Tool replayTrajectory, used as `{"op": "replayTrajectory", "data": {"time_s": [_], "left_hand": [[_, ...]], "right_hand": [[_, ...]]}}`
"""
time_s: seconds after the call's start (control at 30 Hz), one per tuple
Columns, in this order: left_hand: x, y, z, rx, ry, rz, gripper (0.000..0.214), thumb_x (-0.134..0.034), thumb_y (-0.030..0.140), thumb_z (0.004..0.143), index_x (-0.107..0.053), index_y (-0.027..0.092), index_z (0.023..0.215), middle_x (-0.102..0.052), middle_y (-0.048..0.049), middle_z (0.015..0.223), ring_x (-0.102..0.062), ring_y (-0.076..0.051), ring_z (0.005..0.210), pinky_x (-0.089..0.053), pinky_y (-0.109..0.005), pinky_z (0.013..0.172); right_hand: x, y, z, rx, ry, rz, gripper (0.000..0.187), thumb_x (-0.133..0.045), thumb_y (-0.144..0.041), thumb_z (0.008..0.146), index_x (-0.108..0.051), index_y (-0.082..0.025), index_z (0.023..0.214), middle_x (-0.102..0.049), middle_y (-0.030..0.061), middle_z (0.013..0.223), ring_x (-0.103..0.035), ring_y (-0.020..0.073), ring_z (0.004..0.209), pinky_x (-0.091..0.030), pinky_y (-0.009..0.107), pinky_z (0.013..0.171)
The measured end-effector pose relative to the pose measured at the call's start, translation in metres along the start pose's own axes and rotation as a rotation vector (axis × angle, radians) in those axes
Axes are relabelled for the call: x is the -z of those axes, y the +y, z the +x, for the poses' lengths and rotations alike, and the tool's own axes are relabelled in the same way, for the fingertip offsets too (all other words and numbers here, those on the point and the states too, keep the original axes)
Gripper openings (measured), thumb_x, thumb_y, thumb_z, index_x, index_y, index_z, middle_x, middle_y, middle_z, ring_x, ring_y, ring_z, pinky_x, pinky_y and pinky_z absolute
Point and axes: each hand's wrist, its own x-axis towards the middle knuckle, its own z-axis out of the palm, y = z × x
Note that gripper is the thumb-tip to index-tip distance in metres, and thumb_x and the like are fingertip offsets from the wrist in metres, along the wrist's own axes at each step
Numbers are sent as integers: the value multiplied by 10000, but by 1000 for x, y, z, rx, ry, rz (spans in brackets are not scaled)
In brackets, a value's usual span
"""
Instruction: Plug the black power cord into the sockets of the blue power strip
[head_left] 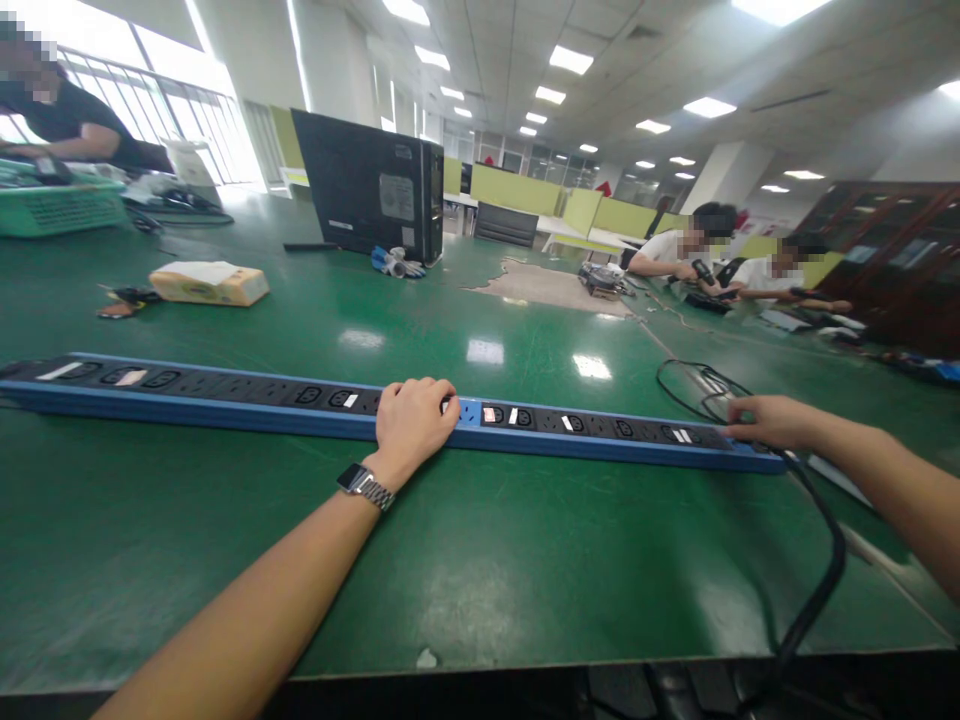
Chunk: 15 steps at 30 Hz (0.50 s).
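Note:
A long blue power strip [570,445] with black socket modules and small white and pink stickers lies across the green table. My left hand [414,420], with a watch [365,484] on its wrist, is wrapped over the strip near its middle. At the strip's right end, my right hand [772,420] has its fingers bent and pressed down on the strip; their tips are partly hidden. A thick black cable [834,540] leaves that end and hangs over the table's front edge, and more cable [694,380] lies looped behind it.
On the green table [420,330] stand a tissue pack [210,282], a black computer case [367,185], blue-grey gloves [397,262] and a green basket [64,207]. One person sits at the far left. Two people work at the far right, one holding a dark power tool [703,272].

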Motion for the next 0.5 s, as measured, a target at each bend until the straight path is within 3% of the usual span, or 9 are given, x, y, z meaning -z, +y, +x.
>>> {"op": "replayTrajectory", "data": {"time_s": [0.2,0.33,0.5], "left_hand": [[1,0,0,1,-6,-3,265,-426,347,880,-674,257,902,-696,-39,913,-586,-229,891,-351,-392,840],[1,1,0,-7,-7,-13,273,-421,351,881,-676,256,910,-695,-41,917,-588,-236,893,-351,-398,836],[-1,0,0,-14,-12,-17,283,-413,356,887,-672,249,925,-696,-45,929,-589,-238,896,-347,-399,836]], "right_hand": [[-34,41,4,-73,100,160,281,-525,-487,771,-639,-235,823,-668,89,750,-606,279,743,-420,346,662],[-37,38,4,-87,139,162,334,-506,-505,778,-646,-217,873,-672,98,801,-603,266,757,-422,329,661],[-34,28,8,-118,131,109,313,-498,-484,793,-621,-204,860,-650,86,710,-586,246,704,-406,319,640]]}}
